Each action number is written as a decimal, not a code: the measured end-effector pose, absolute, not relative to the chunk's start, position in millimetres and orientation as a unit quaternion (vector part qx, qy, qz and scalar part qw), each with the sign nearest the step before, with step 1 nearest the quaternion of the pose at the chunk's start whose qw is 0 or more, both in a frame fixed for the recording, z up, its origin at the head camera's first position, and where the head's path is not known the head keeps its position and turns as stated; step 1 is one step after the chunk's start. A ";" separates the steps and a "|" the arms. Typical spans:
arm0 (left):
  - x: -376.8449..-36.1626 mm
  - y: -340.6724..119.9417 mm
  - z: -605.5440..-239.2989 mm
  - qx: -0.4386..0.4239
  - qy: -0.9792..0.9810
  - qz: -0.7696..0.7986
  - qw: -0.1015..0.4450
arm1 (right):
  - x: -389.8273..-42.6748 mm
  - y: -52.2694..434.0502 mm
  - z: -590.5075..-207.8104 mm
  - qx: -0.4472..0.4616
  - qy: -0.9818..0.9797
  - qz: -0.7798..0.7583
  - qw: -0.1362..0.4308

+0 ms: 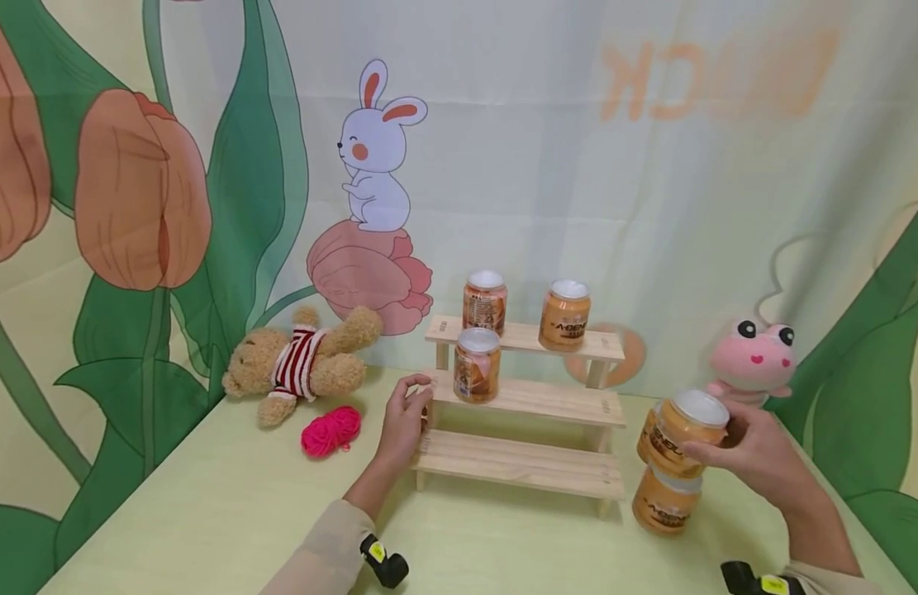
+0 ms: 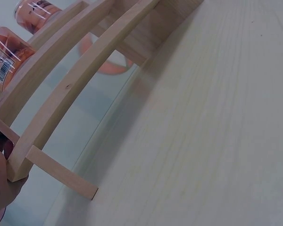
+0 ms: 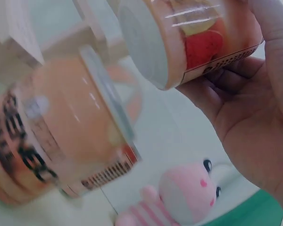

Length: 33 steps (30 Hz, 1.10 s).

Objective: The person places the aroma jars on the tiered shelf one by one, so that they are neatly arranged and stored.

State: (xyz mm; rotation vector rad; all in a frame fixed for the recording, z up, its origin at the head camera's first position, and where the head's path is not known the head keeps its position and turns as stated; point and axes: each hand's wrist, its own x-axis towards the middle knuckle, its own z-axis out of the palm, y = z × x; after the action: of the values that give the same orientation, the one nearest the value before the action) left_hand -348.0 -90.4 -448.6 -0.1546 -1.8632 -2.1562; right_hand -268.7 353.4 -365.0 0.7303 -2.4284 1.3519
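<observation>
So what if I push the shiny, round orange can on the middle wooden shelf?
That can stands upright on a narrow shelf, so a push might tip it off. Being round, it would probably roll, and its shine suggests it's slippery.

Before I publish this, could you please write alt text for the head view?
A person's right hand holds an orange jar near another jar while the left hand grips a three-tier wooden shelf bearing three similar jars. A teddy bear lies left beside pink yarn; a pink plush sits right.

Head view bright, wrist views dimmer; 1 jar (image 3: pixel 66 127) blurred in right-wrist view.
</observation>
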 end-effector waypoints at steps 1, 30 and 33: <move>-348.2 -90.6 -449.5 -0.053 -0.646 -0.748 0.144 | -269.4 349.0 -364.9 0.261 -0.834 0.466 0.138; -321.2 -93.2 -420.6 -0.069 -0.656 -0.740 0.133 | -267.1 223.6 -356.1 0.153 -0.859 0.446 0.201; -321.4 -92.7 -420.7 -0.070 -0.653 -0.743 0.129 | -271.4 217.6 -357.9 0.135 -0.855 0.451 0.218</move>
State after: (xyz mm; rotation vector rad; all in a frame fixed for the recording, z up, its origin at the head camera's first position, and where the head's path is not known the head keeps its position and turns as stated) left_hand -321.4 -92.7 -420.7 -0.2046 -1.8982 -2.1610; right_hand -271.4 217.6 -357.9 0.3728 -2.3664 1.2498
